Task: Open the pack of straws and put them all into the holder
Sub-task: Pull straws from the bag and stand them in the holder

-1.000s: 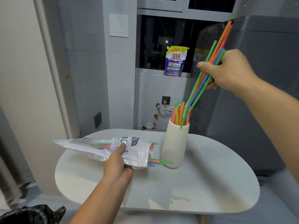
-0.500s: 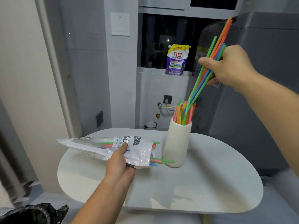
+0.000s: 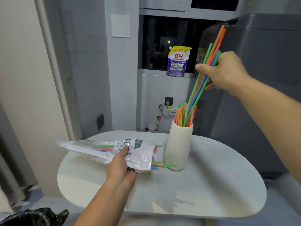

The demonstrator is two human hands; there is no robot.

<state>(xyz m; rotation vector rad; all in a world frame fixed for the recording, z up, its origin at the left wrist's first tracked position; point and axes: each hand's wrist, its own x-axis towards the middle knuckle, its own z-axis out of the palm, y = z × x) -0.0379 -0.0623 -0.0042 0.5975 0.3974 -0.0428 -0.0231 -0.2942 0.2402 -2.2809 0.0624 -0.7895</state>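
A white oval table (image 3: 203, 185) with a matt top was seen, and on it, near the far edge and a little right of the middle, a cream ribbed cylindrical holder (image 3: 178, 147) was placed upright. Several short coloured straws were already standing in it. Left of the holder, a white plastic straw pack (image 3: 104, 149) with printed text was held above the table, its open mouth turned toward the holder. A few remaining straws (image 3: 162, 165) in green, pink and blue were sticking out of this mouth, and their tips were lying just beside the holder's base.

The pack was gripped by the left hand (image 3: 121, 170), closed around its lower edge with the thumb pressed on top. A bundle of long straws (image 3: 202, 80) in green, orange and blue was pinched by the right hand (image 3: 224, 71), fingers closed around the upper part. The bundle was tilted, and its lower ends were already inside the holder's rim.

If the bundle is released while so tilted, some straws could probably fan out over the rim. The narrow holder could also be tipped by a sideways push. The loose straws could slide out of the pack if it is tilted more.
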